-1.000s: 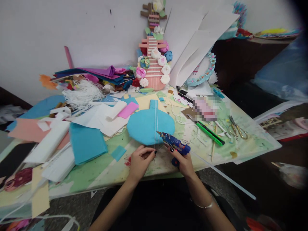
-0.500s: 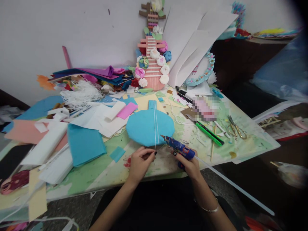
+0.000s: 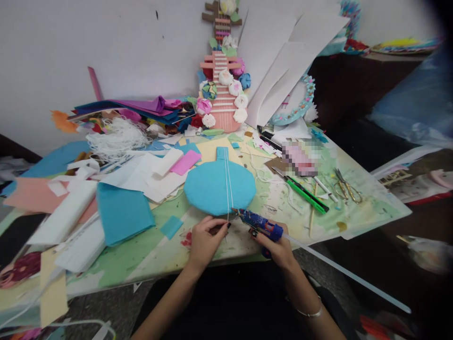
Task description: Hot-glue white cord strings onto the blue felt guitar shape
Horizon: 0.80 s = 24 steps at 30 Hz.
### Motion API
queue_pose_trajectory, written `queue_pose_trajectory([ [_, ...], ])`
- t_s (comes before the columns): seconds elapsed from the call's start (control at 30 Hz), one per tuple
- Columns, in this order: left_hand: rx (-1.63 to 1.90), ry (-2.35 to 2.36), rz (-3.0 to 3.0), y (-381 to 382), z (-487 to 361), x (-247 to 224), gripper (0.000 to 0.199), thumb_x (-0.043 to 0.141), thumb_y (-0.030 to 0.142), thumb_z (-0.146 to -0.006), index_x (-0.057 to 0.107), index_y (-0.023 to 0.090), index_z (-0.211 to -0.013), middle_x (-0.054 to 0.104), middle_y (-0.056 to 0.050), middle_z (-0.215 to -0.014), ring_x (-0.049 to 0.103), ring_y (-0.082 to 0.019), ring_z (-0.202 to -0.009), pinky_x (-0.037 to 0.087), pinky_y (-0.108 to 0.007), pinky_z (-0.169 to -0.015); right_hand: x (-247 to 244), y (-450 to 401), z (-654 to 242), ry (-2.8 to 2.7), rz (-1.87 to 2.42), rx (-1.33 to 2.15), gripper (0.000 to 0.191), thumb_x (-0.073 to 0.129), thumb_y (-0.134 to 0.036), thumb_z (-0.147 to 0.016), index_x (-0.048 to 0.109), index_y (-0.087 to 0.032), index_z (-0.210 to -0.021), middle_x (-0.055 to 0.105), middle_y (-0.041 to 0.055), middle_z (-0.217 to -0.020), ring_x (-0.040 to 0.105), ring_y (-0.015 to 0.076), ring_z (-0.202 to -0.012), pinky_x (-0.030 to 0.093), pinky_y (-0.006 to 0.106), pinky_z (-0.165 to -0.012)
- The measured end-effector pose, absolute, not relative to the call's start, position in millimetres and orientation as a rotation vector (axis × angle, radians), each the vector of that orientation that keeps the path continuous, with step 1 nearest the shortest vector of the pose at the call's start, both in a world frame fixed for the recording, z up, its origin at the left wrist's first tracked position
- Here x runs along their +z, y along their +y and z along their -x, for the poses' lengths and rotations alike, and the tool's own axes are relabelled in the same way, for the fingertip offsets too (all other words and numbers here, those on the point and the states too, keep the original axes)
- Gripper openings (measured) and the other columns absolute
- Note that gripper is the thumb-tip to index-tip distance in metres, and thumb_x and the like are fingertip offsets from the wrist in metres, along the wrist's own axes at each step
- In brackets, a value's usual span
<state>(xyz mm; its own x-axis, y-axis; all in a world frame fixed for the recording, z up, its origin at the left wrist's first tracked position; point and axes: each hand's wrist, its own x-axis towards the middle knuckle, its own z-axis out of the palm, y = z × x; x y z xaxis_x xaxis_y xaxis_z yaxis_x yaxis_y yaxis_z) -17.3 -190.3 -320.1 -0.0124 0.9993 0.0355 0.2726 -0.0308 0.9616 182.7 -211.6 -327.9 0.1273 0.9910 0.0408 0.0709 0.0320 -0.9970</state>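
Note:
A flat blue oval piece with a short neck point(image 3: 205, 186) lies on the table, two white strings point(image 3: 228, 177) running down its middle. My left hand point(image 3: 208, 238) is closed just below its near edge, pinching the lower end of a string between thumb and fingers. In my right hand point(image 3: 278, 245) is a blue hot glue gun point(image 3: 260, 223), a long clear glue stick point(image 3: 350, 271) trailing from its back. The gun's nozzle is at the near edge of the blue piece, close beside the strings; whether it touches is too small to tell.
A pink paper guitar with flowers point(image 3: 224, 101) leans on the wall. Right of the blue piece lie a green utility knife point(image 3: 306, 194), scissors point(image 3: 347, 186) and loose string. Folded blue paper point(image 3: 123, 212), white paper and a tangle of white string point(image 3: 116, 139) crowd the left.
My right hand has moved the glue gun slightly left and down, bringing its nozzle to the blue piece's near edge beside the strings. My left hand keeps its pinch in nearly the same place.

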Motion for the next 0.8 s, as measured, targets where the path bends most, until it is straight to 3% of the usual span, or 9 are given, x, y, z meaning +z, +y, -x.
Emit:
queue_pose_trajectory([
  [0.2,1.100,1.438,-1.470,-190.3,17.2,-319.7,0.017,0.065,0.030,-0.076,0.075,0.017,-0.076,0.062,-0.003,-0.067,0.064,-0.012,-0.055,0.049,-0.019,-0.051,-323.5,-211.1,-183.7,-1.406,1.291,1.028,0.019,0.068,-0.034,-0.076,0.067,-0.017,-0.067,0.057,0.0002,-0.060,0.047,0.0149,-0.058,0.038,0.027,-0.055],
  [0.8,1.109,1.421,-1.521,-190.6,18.4,-322.5,0.018,0.066,0.032,-0.076,0.077,0.018,-0.080,0.061,-0.002,-0.067,0.060,-0.010,-0.055,0.048,-0.019,-0.052,-320.6,-209.5,-179.2,-1.460,1.247,1.070,0.026,0.063,-0.030,-0.077,0.047,-0.019,-0.060,0.040,-0.0036,-0.059,0.037,0.0119,-0.058,0.029,0.026,-0.055],
])
